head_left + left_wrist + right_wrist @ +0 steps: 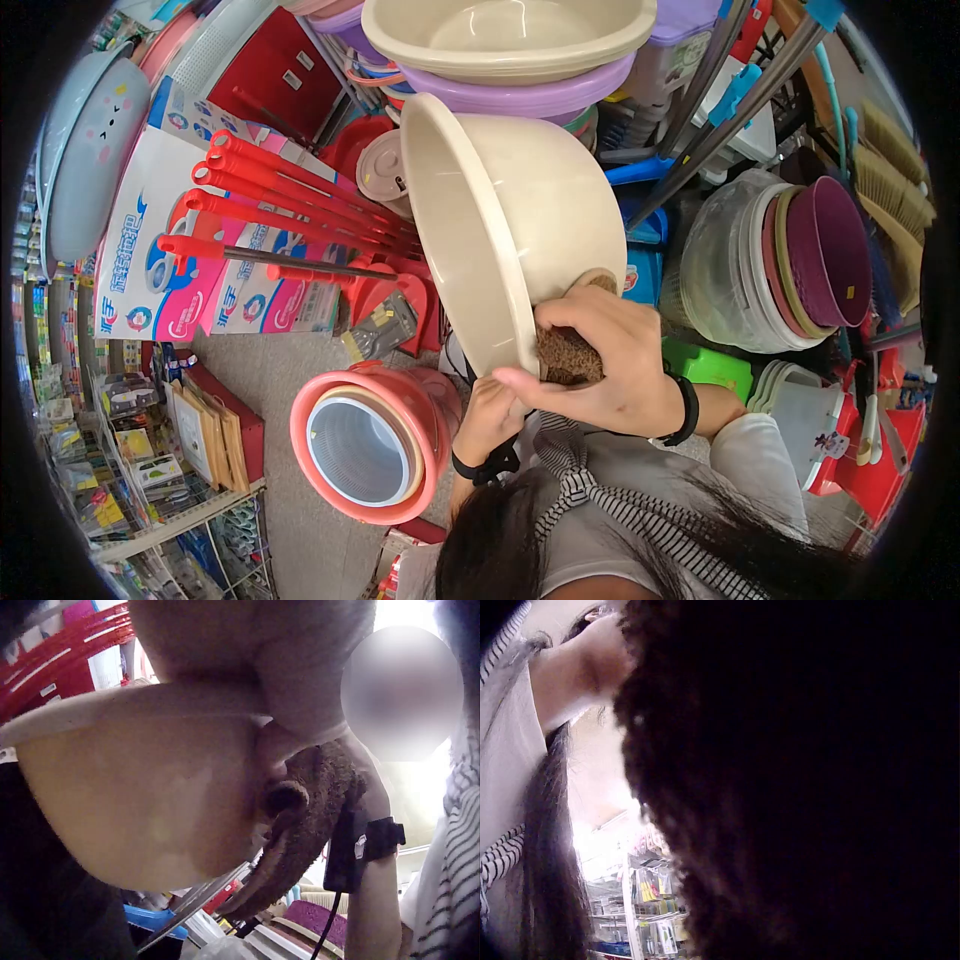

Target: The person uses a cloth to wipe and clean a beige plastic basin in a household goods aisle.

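Right hand [600, 360] presses a brown pad [568, 355] against the underside of the basin [520, 230], fingers curled over the pad's top edge, thumb along its lower side. Left hand [488, 415] sits below the basin, at its lower rim; I cannot tell how its fingers lie, since the rim and my right hand cover them. The left wrist view shows the rim [135, 705] running across and the pad [307, 817] bent against the curved wall.

Basin is tipped on edge, mouth facing left, held up in front of me. Left of it stand red poles [290, 200]; below and left of it a pink bucket [370, 440] on the floor; right of it a stack of nested bowls [790, 260].

Handling, my judgement: basin is thin plastic, light, stiff enough to take pad pressure but likely to flex at the wall. Smooth outside, so slippery under a flat palm. Best hold looks to be the rolled rim, gripped from below. Pad is soft, coarse, folds readily.
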Available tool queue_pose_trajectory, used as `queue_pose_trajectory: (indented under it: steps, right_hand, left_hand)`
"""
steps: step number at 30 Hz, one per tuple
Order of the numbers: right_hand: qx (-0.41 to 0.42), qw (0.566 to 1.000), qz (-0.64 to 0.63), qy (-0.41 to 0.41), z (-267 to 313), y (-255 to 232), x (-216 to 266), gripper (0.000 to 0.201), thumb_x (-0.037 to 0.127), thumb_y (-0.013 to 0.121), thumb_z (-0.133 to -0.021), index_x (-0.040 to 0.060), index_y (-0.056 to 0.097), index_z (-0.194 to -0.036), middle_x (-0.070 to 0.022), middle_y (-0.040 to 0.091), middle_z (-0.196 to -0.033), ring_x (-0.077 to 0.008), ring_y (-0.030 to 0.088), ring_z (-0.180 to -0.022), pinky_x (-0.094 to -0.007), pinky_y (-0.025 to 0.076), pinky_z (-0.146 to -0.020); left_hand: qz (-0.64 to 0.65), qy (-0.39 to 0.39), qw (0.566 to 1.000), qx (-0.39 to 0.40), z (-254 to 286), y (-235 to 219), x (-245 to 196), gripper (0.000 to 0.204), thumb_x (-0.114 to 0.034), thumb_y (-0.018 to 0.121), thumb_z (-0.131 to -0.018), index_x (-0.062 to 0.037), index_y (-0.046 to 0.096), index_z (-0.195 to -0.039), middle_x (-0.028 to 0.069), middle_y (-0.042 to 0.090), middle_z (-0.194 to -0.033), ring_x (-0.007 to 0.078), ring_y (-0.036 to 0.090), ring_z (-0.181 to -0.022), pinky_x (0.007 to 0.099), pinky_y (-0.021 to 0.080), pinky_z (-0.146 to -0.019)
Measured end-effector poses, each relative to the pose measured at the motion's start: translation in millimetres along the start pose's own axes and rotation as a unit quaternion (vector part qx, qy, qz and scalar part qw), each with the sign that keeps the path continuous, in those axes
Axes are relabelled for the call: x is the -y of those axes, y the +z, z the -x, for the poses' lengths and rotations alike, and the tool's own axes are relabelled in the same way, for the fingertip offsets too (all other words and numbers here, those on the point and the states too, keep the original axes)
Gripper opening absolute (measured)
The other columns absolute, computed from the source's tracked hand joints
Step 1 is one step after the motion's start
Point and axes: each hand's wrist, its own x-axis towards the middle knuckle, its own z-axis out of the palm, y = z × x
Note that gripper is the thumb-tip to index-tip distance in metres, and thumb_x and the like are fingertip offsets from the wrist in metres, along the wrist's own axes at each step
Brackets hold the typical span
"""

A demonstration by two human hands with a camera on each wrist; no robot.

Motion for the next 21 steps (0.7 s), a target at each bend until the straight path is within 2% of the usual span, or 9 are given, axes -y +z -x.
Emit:
queue_pose_trajectory:
  steps: [3,5,6,7,9,11,14,16,21]
  right_hand:
    - [0.006,1.000,-0.012,0.006,9.7,5.1,2.9,0.039,0.019,0.089,-0.063,0.0030,0.064,-0.087,-0.0079,0.060,-0.072,-0.0219,0.058,-0.058,-0.0302,0.044,-0.054]
    - [0.034,0.998,-0.030,-0.032,16.6,8.0,8.0,0.036,0.021,0.088,-0.064,0.0043,0.065,-0.087,-0.0072,0.060,-0.071,-0.0229,0.058,-0.058,-0.0311,0.045,-0.054]
    - [0.048,0.998,-0.029,-0.024,17.1,7.5,9.3,0.036,0.022,0.087,-0.065,0.0050,0.065,-0.087,-0.0064,0.060,-0.071,-0.0236,0.058,-0.058,-0.0324,0.046,-0.054]
    - [0.070,0.997,-0.024,-0.038,20.5,8.2,9.6,0.036,0.024,0.087,-0.066,0.0058,0.065,-0.088,-0.0060,0.059,-0.070,-0.0227,0.058,-0.058,-0.0317,0.046,-0.053]
    - [0.067,0.996,0.004,-0.056,26.6,13.7,14.9,0.036,0.026,0.087,-0.067,0.0066,0.065,-0.088,-0.0052,0.059,-0.069,-0.0210,0.058,-0.058,-0.0301,0.045,-0.052]
    - [0.079,0.995,0.005,-0.067,28.1,14.8,17.5,0.036,0.027,0.087,-0.067,0.0069,0.065,-0.088,-0.0049,0.059,-0.070,-0.0204,0.058,-0.058,-0.0299,0.045,-0.052]
    - [0.100,0.990,0.008,-0.096,29.1,16.5,21.4,0.036,0.028,0.086,-0.068,0.0074,0.065,-0.088,-0.0046,0.059,-0.072,-0.0196,0.058,-0.058,-0.0298,0.045,-0.052]
    - [0.109,0.988,0.012,-0.112,29.3,15.5,20.7,0.036,0.028,0.086,-0.068,0.0075,0.065,-0.088,-0.0045,0.060,-0.073,-0.0195,0.058,-0.059,-0.0300,0.046,-0.053]
    - [0.135,0.986,-0.019,-0.099,21.4,-0.9,5.9,0.033,0.017,0.078,-0.074,0.0062,0.065,-0.101,-0.0065,0.060,-0.086,-0.0205,0.062,-0.070,-0.0321,0.050,-0.061]
  left_hand:
    - [0.039,-0.124,0.991,-0.018,-4.9,-12.6,-19.9,0.043,-0.011,0.083,-0.058,0.0003,0.063,-0.094,0.0180,0.068,-0.098,0.0411,0.063,-0.107,0.0448,0.049,-0.094]
    - [0.093,-0.110,0.976,0.163,-4.0,-39.9,-23.8,0.055,-0.023,0.088,-0.048,-0.0039,0.063,-0.093,0.0178,0.066,-0.106,0.0445,0.055,-0.118,0.0478,0.041,-0.105]
    - [0.147,-0.211,0.954,0.153,-5.4,-41.9,-35.0,0.062,-0.032,0.089,-0.040,-0.0086,0.064,-0.092,0.0171,0.064,-0.115,0.0480,0.049,-0.124,0.0507,0.034,-0.110]
    - [0.068,0.046,0.985,0.154,-15.1,-55.8,-31.7,0.061,-0.035,0.088,-0.043,-0.0057,0.064,-0.091,0.0176,0.061,-0.123,0.0448,0.053,-0.122,0.0508,0.036,-0.108]
    - [0.093,-0.132,0.987,0.002,-13.5,-63.0,-61.1,0.066,-0.050,0.084,-0.057,-0.0004,0.062,-0.096,0.0183,0.062,-0.122,0.0363,0.055,-0.121,0.0469,0.038,-0.107]
    - [0.197,-0.170,0.954,-0.149,-7.0,-58.1,-66.5,0.089,-0.071,0.058,-0.079,0.0061,0.051,-0.122,0.0194,0.061,-0.119,0.0282,0.055,-0.120,0.0413,0.041,-0.103]
    - [0.272,-0.075,0.936,-0.211,-45.1,-47.2,-83.7,0.095,-0.064,0.064,-0.083,0.0055,0.034,-0.141,0.0189,0.057,-0.127,0.0292,0.054,-0.122,0.0399,0.040,-0.104]
    - [0.096,-0.128,0.933,-0.324,-62.7,-43.6,-90.8,0.100,-0.051,0.068,-0.089,0.0033,0.011,-0.151,0.0196,0.050,-0.137,0.0292,0.049,-0.127,0.0385,0.038,-0.106]
    - [0.284,-0.067,0.922,-0.256,-59.9,-37.9,-106.8,0.090,-0.026,0.062,-0.096,0.0026,0.001,-0.154,0.0249,0.042,-0.146,0.0290,0.044,-0.134,0.0376,0.031,-0.111]
